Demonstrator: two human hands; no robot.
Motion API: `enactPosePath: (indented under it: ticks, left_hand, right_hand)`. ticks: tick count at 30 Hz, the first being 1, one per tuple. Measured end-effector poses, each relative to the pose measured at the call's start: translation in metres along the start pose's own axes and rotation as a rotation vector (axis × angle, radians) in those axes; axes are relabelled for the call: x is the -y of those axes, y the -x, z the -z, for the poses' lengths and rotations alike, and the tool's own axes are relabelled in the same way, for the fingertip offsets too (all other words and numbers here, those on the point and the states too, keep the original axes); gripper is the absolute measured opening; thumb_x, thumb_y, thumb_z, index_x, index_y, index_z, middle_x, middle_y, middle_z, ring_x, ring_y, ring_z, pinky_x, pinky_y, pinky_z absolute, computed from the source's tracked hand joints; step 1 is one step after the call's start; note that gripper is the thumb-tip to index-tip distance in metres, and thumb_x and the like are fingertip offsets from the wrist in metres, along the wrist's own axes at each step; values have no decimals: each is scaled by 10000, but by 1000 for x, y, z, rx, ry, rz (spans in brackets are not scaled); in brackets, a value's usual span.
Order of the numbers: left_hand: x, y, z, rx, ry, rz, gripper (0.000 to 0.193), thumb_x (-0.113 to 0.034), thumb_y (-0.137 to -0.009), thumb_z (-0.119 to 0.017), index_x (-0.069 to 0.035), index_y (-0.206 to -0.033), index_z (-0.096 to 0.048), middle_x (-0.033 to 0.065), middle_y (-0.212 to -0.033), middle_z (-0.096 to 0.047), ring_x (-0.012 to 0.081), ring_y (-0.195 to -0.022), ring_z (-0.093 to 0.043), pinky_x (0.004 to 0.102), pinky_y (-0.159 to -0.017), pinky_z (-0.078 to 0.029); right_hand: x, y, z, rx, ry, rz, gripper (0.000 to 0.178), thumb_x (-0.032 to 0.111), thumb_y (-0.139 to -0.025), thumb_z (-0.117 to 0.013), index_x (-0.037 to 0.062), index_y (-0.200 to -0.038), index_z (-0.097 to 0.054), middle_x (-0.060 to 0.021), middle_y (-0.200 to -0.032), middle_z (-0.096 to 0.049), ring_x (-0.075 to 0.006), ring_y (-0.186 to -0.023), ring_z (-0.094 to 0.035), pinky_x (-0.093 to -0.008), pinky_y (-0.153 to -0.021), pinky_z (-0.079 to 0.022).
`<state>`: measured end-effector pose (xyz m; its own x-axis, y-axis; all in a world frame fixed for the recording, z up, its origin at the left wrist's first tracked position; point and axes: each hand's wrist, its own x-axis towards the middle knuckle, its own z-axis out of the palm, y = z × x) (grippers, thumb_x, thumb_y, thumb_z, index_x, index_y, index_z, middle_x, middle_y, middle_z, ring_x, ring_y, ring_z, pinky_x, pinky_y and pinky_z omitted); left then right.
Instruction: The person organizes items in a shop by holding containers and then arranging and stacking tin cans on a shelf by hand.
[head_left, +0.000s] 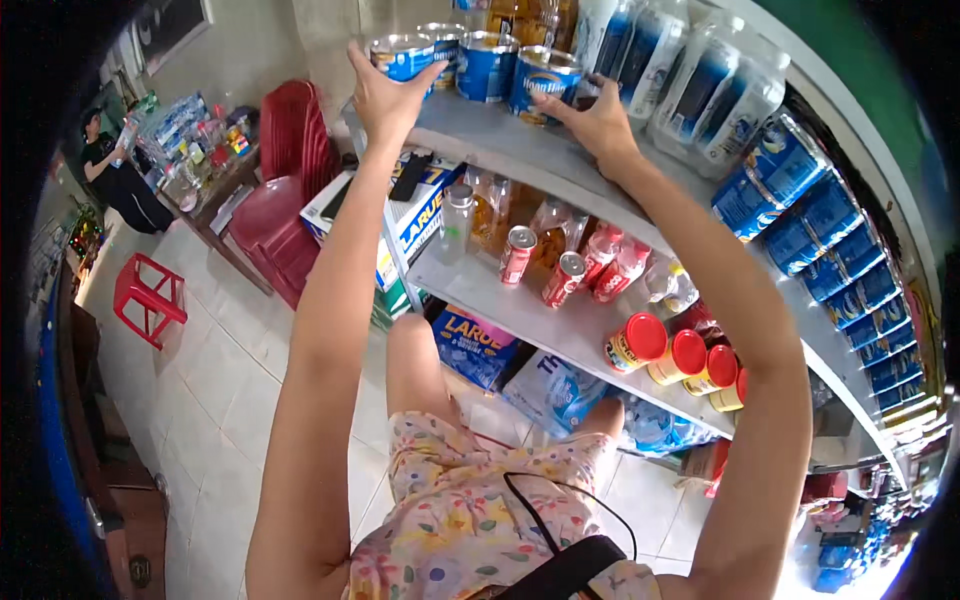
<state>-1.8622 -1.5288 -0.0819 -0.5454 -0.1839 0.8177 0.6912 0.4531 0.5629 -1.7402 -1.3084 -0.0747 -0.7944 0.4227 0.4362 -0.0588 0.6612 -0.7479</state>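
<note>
Both my arms reach up to the top grey shelf (480, 135), where several short blue cans with metal lids stand in a row. My left hand (388, 100) grips the leftmost blue can (402, 62), with the thumb on its right side and the fingers on its left. Around the rightmost blue can (543, 85) of the row my right hand (605, 125) is closed, its thumb across the front and its fingers at the right side. Between these two stand another blue can (487, 68) and, farther back, one more blue can (443, 45).
Clear-wrapped bottles (715, 95) stand right of the cans. Stacked blue cans (840, 245) line the right side. The lower shelf (470, 280) bears red drink cans (517, 255) and red-lidded tubs (640, 342). Red chairs (275, 220) and a red stool (150, 298) are at left; a person (118, 165) stands beyond.
</note>
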Motion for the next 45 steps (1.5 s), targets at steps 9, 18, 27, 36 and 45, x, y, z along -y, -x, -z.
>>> enactPosePath:
  ticks: [9,18,27,36,45]
  left_hand:
    - [20,0,-17,-24,-94,-64,981,-476,-621,-803,59,-1298,-336,238,-1097,-593,393,-980,-611,463,-862,-468]
    - [3,3,-3,21,-171,53,717,-470,-651,-780,3,-1076,-450,225,-979,-629,411,-918,-619,477,-792,-478]
    - [4,1,-2,-10,-111,61,728,-488,-638,-804,16,-1070,-506,231,-965,-627,394,-915,-623,454,-800,-480]
    - [-104,21,-12,279,795,157,602,-220,-686,-833,9,-1147,-521,119,-1050,-621,169,-889,-625,314,-793,-520]
    - [-214,45,-77,676,1056,38,663,-277,-657,-829,27,-1162,-524,138,-1049,-631,186,-925,-629,309,-820,-517]
  right_hand:
    - [-4,-21,-22,-75,128,17,1076,629,-503,-823,-100,-1209,-465,-248,-1149,-593,-309,-1070,-605,-353,-908,-486]
    - [0,-16,-26,-56,112,18,998,598,-467,-840,-91,-1114,-519,-220,-1060,-635,-306,-1010,-627,-368,-894,-483]
    - [11,22,26,18,-86,-20,874,330,-526,-908,-68,-1190,-504,-162,-1089,-637,-204,-946,-630,-311,-839,-512]
    - [-26,75,132,53,18,47,812,375,-611,-862,-56,-1193,-494,-181,-1093,-639,-227,-974,-629,-324,-890,-495]
    - [-29,76,122,-50,162,70,922,428,-586,-832,-135,-1169,-392,-316,-988,-617,-412,-963,-622,-408,-838,-511]
